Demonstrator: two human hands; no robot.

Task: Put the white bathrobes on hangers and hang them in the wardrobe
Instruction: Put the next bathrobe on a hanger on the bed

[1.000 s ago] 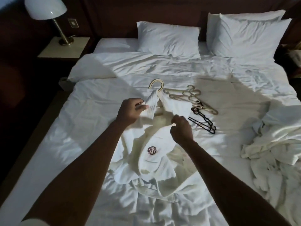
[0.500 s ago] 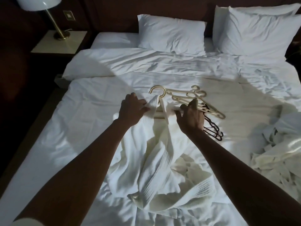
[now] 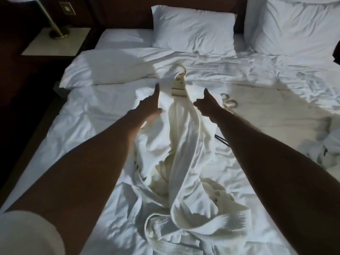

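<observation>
A white bathrobe [image 3: 184, 144] lies lengthwise on the bed, its neck on a cream hanger whose hook [image 3: 179, 69] points toward the pillows. My left hand [image 3: 149, 107] rests on the robe's left shoulder with a finger stretched straight along the fabric. My right hand [image 3: 206, 105] sits at the right shoulder beside the collar, thumb and a finger spread, curled round nothing that I can see. The belt trails in loops near the bed's foot. A second crumpled white bathrobe [image 3: 327, 151] lies at the right edge. No wardrobe is in view.
Spare cream hangers [image 3: 229, 103] and a black hanger [image 3: 221, 141] lie partly hidden under my right forearm. Two pillows [image 3: 193, 28] lean on the dark headboard. A nightstand [image 3: 55, 43] with a brass lamp stands at the left, beside the bed [image 3: 276, 92].
Both hands let go of the robe's shoulders and opened out. The robe and hanger slid up the bed toward the pillows, and the robe now lies stretched out straighter.
</observation>
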